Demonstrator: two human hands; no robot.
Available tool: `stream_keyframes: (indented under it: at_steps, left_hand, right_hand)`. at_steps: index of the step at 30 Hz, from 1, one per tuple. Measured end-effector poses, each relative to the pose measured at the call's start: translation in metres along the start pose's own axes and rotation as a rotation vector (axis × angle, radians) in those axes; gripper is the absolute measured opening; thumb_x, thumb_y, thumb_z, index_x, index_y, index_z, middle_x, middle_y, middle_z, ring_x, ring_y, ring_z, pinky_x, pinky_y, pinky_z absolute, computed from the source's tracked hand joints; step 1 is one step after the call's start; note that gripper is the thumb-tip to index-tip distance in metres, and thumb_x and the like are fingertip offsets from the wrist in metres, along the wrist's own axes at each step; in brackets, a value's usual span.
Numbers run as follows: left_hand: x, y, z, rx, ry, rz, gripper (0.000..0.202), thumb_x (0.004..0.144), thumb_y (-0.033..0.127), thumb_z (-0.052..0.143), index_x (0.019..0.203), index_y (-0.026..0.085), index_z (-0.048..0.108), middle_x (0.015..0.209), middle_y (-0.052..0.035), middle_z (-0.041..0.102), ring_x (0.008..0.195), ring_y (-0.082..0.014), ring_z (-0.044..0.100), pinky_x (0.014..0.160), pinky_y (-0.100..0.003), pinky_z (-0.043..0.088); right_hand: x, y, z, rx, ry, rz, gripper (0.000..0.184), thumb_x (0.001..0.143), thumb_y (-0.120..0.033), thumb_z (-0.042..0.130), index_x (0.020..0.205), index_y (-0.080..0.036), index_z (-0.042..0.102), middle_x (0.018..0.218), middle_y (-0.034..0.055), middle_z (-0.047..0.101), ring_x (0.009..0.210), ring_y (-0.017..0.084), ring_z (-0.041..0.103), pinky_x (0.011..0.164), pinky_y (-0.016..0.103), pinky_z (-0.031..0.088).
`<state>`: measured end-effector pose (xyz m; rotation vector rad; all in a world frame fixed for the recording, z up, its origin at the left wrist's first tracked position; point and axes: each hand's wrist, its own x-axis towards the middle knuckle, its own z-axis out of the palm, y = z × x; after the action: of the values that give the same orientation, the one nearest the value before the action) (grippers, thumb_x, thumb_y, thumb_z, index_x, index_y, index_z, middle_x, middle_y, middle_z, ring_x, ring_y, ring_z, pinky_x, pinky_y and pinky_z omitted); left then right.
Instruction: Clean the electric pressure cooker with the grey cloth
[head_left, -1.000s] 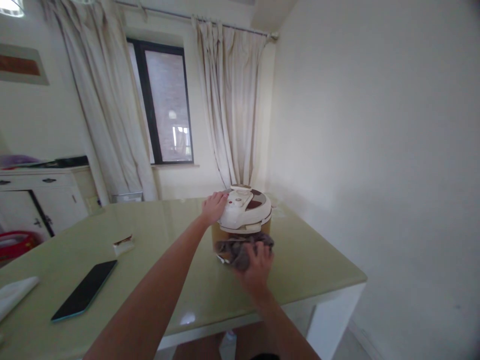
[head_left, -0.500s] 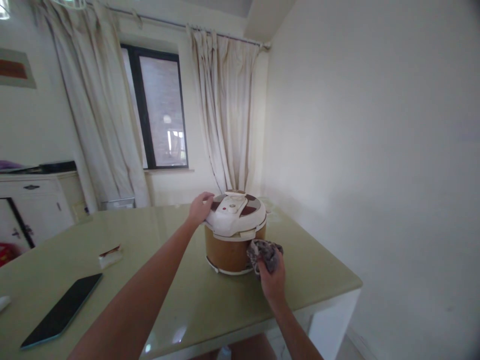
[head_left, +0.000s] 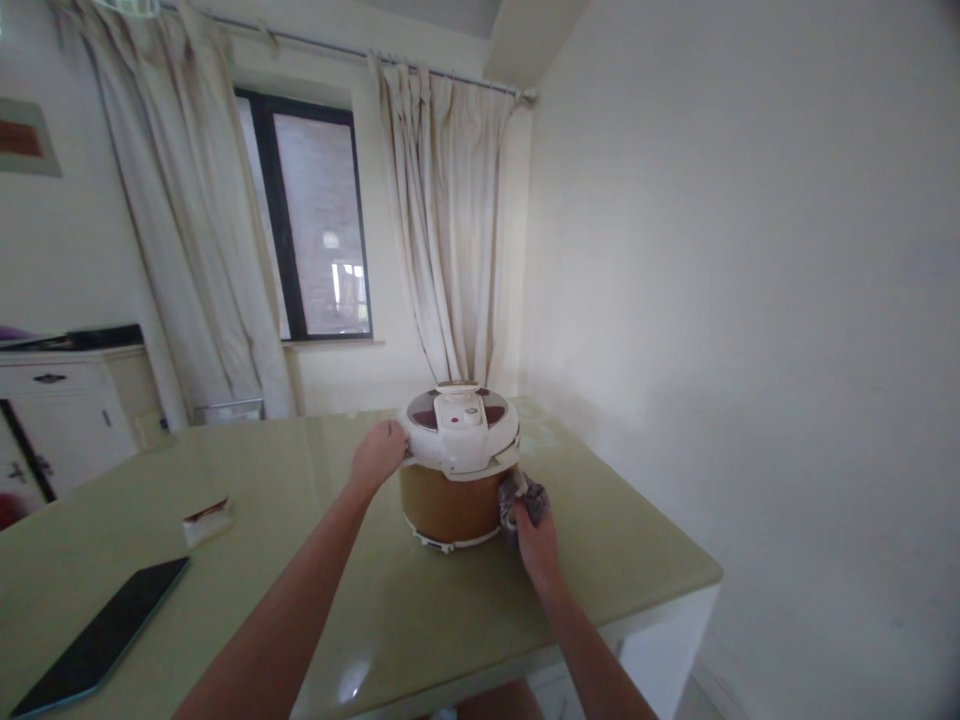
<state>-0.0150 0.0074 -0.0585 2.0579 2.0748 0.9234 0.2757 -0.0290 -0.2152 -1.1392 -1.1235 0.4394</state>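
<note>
A rice cooker with a white lid and a tan body stands on the pale green table, near its far right side. My left hand grips the left edge of the lid, fingers curled over the rim. My right hand is closed on a grey cloth and presses it against the lower right side of the cooker's body.
A dark phone lies at the table's near left. A small wrapped packet sits further in. A white cabinet stands at the left wall. Curtains and a window are behind the table; a wall runs along the right.
My right hand moved the cloth from the cooker's front round to its right side. My left hand slid from the top of the lid down to its left edge. The view shifted right.
</note>
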Motion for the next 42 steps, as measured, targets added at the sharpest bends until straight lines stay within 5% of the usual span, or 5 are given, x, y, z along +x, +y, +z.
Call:
stream_keyframes:
  at_steps: [12, 18, 23, 29, 42]
  left_hand:
    - [-0.064, 0.032, -0.006, 0.141, 0.045, -0.068, 0.071, 0.095, 0.079, 0.046, 0.129, 0.018, 0.058, 0.13, -0.022, 0.072, 0.118, -0.04, 0.072, 0.09, -0.043, 0.054]
    - [-0.06, 0.033, -0.017, 0.18, -0.017, -0.043, 0.065, 0.094, 0.077, 0.052, 0.123, 0.02, 0.063, 0.123, -0.0194, 0.077, 0.118, -0.0373, 0.073, 0.09, -0.039, 0.053]
    - [-0.059, 0.035, -0.019, 0.207, -0.018, -0.031, 0.067, 0.094, 0.078, 0.05, 0.123, 0.019, 0.065, 0.118, -0.0191, 0.079, 0.114, -0.0379, 0.075, 0.085, -0.039, 0.053]
    - [-0.059, 0.03, -0.016, 0.185, 0.002, -0.024, 0.067, 0.093, 0.078, 0.053, 0.124, 0.019, 0.065, 0.118, -0.0195, 0.079, 0.113, -0.0372, 0.075, 0.086, -0.039, 0.054]
    - [-0.032, -0.001, -0.032, 0.2, -0.074, 0.07, 0.085, 0.082, 0.091, 0.053, 0.12, 0.016, 0.071, 0.111, -0.0209, 0.079, 0.105, -0.0406, 0.074, 0.081, -0.041, 0.053]
  right_hand:
    - [-0.059, -0.057, 0.045, -0.624, -0.363, -0.486, 0.048, 0.077, -0.047, 0.083, 0.119, -0.028, 0.072, 0.121, 0.0123, 0.062, 0.114, 0.038, 0.057, 0.101, 0.055, 0.045]
    - [-0.046, -0.072, 0.063, -0.656, -0.034, -0.358, 0.05, 0.082, -0.042, 0.079, 0.127, -0.025, 0.068, 0.126, 0.0145, 0.057, 0.117, 0.037, 0.052, 0.098, 0.051, 0.043]
    - [-0.064, -0.061, 0.06, -0.773, -0.453, -0.561, 0.051, 0.075, -0.034, 0.085, 0.124, -0.031, 0.071, 0.125, 0.0112, 0.061, 0.114, 0.036, 0.055, 0.104, 0.056, 0.039]
    - [-0.044, -0.075, 0.066, -0.583, -0.053, -0.25, 0.042, 0.085, -0.04, 0.074, 0.123, -0.022, 0.069, 0.12, 0.0135, 0.06, 0.115, 0.035, 0.056, 0.097, 0.046, 0.047]
    - [0.016, -0.001, 0.001, -0.453, -0.149, -0.137, 0.038, 0.083, -0.045, 0.071, 0.11, -0.019, 0.072, 0.104, 0.0122, 0.069, 0.097, 0.03, 0.067, 0.088, 0.043, 0.054]
